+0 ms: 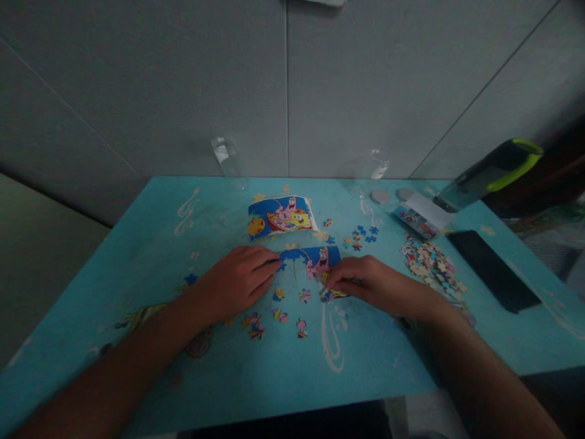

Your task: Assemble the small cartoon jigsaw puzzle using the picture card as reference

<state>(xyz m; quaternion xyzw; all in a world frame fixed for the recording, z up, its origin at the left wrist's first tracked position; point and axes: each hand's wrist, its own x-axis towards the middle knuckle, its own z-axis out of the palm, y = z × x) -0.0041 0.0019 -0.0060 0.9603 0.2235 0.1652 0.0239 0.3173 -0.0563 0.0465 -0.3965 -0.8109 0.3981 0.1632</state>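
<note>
The right hand has its thumb and fingers drawn together at the lower right of a partly joined cardboard jigsaw puzzle; whether a piece is pinched there cannot be told. The left hand, palm down with fingers side by side and slightly curved, reaches the puzzle's upper left end, its grip hidden. The puzzle lies flat between the hands, a blue strip along its top, a pink cartoon figure and yellow patches at the right, and a ragged, interlocking lower left edge around a gap. Just beyond it lies one glossy blue picture card with pink and yellow figures, its edges curling. At least four loose multicoloured pieces lie in front of the puzzle, beside an overlapping cluster too blurred to count; more blue pieces lie beyond the right hand. Farther right are one large heap of pale, mixed pieces, one flat black rectangular object, one folded printed paper, two round grey lids and one dark bottle with a lime-green edge. Two clear cylinders stand by the grey wall. A broad stretch of white-patterned turquoise tabletop separates the loose pieces from its front edge.
</note>
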